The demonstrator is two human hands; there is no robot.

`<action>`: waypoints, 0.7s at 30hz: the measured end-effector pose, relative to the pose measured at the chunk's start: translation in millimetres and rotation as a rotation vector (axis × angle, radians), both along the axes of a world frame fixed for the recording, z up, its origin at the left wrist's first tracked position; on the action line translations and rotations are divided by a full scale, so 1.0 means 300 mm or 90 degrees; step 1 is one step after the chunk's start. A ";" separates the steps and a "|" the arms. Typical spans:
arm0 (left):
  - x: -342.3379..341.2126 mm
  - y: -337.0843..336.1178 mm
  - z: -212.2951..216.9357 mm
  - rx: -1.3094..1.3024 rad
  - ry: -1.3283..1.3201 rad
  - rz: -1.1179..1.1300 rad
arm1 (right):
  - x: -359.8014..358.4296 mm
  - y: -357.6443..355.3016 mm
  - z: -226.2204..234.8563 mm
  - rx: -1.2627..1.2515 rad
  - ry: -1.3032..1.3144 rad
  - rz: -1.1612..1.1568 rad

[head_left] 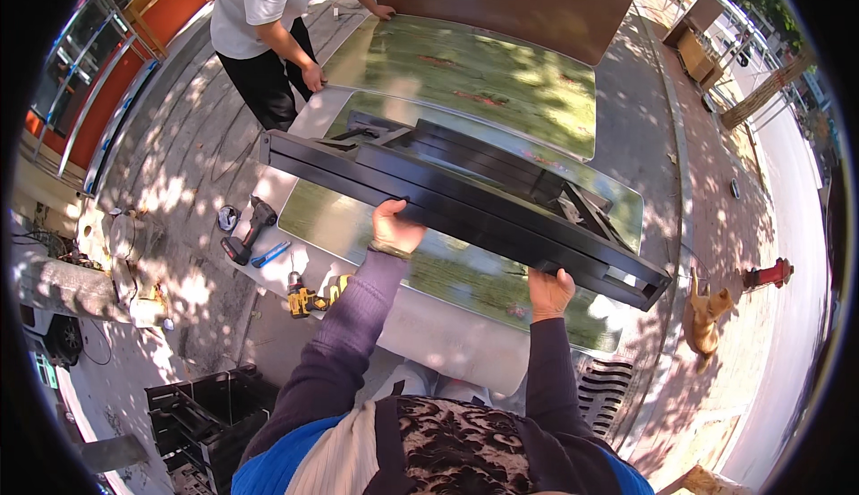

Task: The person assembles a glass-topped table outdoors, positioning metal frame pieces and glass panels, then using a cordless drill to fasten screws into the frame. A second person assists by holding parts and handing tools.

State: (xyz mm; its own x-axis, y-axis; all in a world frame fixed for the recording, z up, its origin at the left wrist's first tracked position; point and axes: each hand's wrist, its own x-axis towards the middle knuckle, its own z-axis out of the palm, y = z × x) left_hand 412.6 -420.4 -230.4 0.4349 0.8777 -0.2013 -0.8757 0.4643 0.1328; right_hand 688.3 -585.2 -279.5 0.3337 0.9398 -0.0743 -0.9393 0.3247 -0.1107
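A long black metal frame (447,200), with folded bars like table legs on its far side, is held across the middle of the view. It slants from upper left to lower right. My left hand (398,228) grips its near edge left of the middle, thumb on the front face. Further right, my right hand (549,294) clasps the same edge with its thumb up. The fingers of both hands are partly hidden beneath the frame. Under it lies a green, landscape-patterned tabletop (465,271) with a pale border; whether the frame touches it I cannot tell.
Another person (268,12) holds a second green tabletop (501,74) beyond. A brown board (501,3) stands behind it. A black-red drill (250,234), blue cutter (270,254) and yellow drill (304,299) lie left. Black frames (210,414) sit lower left. A dog (707,316) and red hydrant (769,275) are right.
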 end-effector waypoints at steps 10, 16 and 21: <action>-0.063 -0.142 -0.281 -0.180 0.100 0.087 | -0.023 -0.168 -0.120 -0.253 0.110 0.151; -0.156 -0.230 -0.466 -0.330 0.426 -0.007 | -0.028 -0.252 -0.231 -0.520 0.224 0.151; -0.064 -0.091 -0.578 -0.393 0.480 0.006 | 0.013 -0.050 -0.375 -0.639 0.082 0.088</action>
